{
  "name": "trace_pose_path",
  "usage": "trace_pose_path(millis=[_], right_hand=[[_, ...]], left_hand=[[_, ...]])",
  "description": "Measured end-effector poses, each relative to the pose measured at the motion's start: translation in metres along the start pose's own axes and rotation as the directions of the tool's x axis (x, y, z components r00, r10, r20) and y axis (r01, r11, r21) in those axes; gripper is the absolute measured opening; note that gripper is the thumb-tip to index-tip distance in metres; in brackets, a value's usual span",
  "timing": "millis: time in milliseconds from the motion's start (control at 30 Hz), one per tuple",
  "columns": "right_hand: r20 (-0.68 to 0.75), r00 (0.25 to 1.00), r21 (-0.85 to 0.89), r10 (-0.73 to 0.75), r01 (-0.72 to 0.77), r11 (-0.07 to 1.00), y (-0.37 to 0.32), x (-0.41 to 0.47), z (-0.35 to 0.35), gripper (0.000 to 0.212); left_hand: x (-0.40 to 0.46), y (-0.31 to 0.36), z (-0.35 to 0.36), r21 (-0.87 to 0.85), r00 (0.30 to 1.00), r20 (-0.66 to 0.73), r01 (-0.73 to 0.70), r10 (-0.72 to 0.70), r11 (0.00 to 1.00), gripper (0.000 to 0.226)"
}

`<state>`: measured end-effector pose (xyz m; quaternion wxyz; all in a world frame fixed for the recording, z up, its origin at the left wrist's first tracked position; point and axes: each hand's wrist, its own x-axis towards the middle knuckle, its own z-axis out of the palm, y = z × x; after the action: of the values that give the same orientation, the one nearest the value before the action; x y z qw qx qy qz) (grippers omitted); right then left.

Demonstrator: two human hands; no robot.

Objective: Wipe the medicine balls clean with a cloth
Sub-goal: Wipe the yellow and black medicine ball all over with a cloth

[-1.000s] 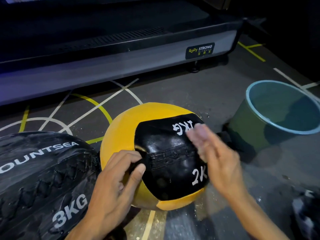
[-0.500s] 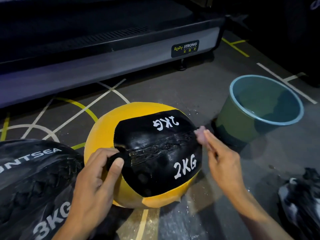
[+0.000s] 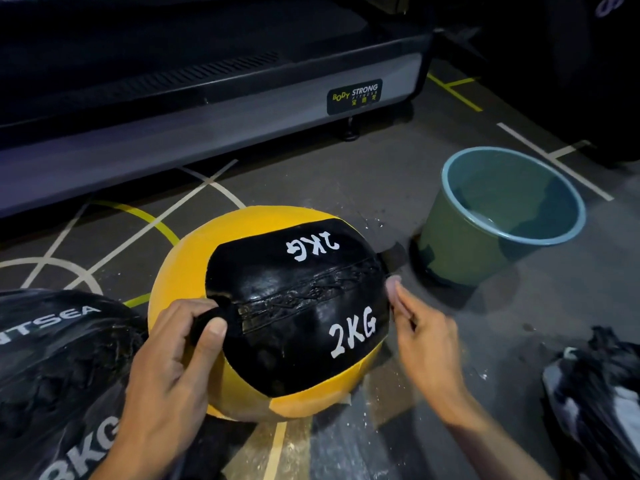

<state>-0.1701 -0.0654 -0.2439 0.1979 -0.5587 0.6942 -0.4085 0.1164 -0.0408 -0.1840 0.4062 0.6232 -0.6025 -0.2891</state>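
A left hand (image 3: 173, 368) pinches the strap of the yellow-and-black medicine ball (image 3: 277, 313) on the near floor; the right hand (image 3: 424, 337), fingers straight, touches its right side. Wiping needs a cloth.

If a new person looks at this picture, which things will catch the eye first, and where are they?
The yellow and black 2KG ball sits in the middle of the floor. The left hand grips a dark handle at its left side; the right hand is at its right edge. A green bucket stands to the right, and a black 3KG ball lies at the left.
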Motion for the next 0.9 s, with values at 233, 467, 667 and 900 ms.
trace_pose_path(millis=[233, 467, 667, 900], right_hand=[[0.077, 0.979, 0.059, -0.189, 0.185, 0.981, -0.014, -0.025, -0.002, 0.048], [0.061, 0.991, 0.237, -0.118, 0.101, 0.966, -0.052, -0.030, 0.012, 0.045], [0.366, 0.541, 0.005, -0.757, 0.813, 0.583, -0.065, -0.052, 0.038, 0.042], [0.053, 0.921, 0.078, -0.385, 0.381, 0.921, -0.064, -0.001, 0.022, 0.050]], left_hand=[[0.007, -0.002, 0.000, 0.014, 1.000, -0.014, 0.004, -0.004, 1.000, 0.037], [0.016, 0.008, -0.003, -0.118, 0.998, 0.047, 0.051, -0.046, 0.992, 0.036], [0.033, 0.019, 0.001, -0.133, 0.995, 0.103, 0.017, -0.003, 0.991, 0.026], [0.050, 0.039, 0.008, -0.172, 0.955, 0.274, 0.163, -0.112, 0.972, 0.019]])
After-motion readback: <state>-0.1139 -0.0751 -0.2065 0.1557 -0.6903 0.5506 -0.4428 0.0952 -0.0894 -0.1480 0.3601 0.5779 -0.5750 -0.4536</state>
